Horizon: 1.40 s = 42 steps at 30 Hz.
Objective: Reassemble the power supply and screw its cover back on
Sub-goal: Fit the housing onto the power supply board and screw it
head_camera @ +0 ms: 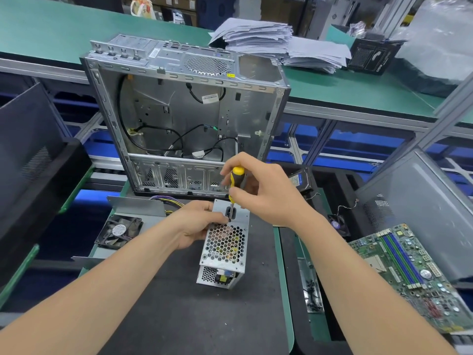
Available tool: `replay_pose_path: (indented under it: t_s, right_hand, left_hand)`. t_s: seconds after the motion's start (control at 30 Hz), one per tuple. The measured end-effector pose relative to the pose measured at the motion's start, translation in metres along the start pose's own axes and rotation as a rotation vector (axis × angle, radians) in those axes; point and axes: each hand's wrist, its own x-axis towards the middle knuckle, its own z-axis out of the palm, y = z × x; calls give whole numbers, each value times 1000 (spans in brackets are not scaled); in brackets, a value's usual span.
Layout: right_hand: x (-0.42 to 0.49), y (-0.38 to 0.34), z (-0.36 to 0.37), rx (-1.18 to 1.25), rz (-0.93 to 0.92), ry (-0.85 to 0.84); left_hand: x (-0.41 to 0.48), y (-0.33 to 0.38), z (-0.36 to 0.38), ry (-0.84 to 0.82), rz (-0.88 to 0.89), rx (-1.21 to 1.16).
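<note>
Mid-tabletop (204,316), toward the far edge: power supply (225,247) sits on the black mat with its honeycomb grille facing you, just in front of the open computer case (184,111). Your left hand (194,226) grips the unit's left side near the top, with its fingers (217,217) curled onto the grille face beside the socket cutout. Your right hand (266,196) holds the yellow-and-black screwdriver (235,180) upright, with its fingers closed round the handle. The tip is on the cover at the cutout's lower edge, right against your left fingertips. Can't tell if a screw is under the tip. A coloured wire bundle (171,203) leaves the unit's far-left side. A loose fan (119,233) lies near the tabletop's left edge. The motherboard (414,272) lies past the right edge on the neighbouring surface, with loose screws (311,290) between it and the mat.
</note>
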Motion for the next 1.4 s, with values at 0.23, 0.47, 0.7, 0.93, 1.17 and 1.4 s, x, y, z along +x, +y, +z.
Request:
replay_pose_path:
  t_s: [0.23,0.47,0.7,0.93,1.17,1.4]
  right_hand:
    - [2,-1,-1,-12,67,60]
    - [0,2,2,-74,-20,47]
    - [0,2,-8,-21,-13,-31]
    - [4,1,0,-307,74,174]
    - [4,-2,-3,-298,64,108]
    - [1,-10,-13,-58,-20,-46]
  left_hand:
    - [-3,3,1,9,-7,28]
    - [-4,6,0,-10,-6,44]
    - [-1,8,-1,-13,-7,80]
    - [-7,15,-1,30,-30,165]
    - [-19,35,-4,47,629,849]
    - [-15,36,-4,9,643,807]
